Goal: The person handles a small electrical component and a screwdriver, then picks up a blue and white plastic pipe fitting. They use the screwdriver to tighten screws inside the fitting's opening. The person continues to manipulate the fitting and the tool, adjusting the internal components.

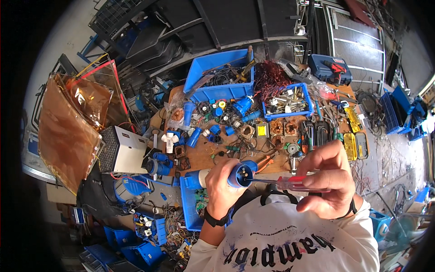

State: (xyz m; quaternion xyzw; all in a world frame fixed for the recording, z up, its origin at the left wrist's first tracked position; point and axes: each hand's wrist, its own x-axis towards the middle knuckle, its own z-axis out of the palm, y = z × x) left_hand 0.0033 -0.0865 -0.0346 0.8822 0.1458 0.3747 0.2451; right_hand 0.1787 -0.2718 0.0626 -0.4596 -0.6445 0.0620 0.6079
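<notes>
My left hand (pixel 220 187) is wrapped round a blue industrial plug (pixel 234 177), whose round open end faces right and shows metal contacts inside. A screwdriver (pixel 290 183) with a clear red handle is gripped between the thumb and fingers of my right hand (pixel 327 177). Its thin shaft points left, and the tip reaches the plug's open end; exactly where it touches inside cannot be made out. Both hands are above the near edge of the wooden workbench (pixel 206 157). Just left of my left hand is another blue cylindrical part (pixel 194 179).
Beyond the hands, loose blue connectors (pixel 194 137) and small parts cover the bench. A big blue bin (pixel 219 92), a blue tray (pixel 290 113) of metal pieces and a tool case (pixel 330 68) stand farther back. A blue crate (pixel 190 209) sits by my left forearm.
</notes>
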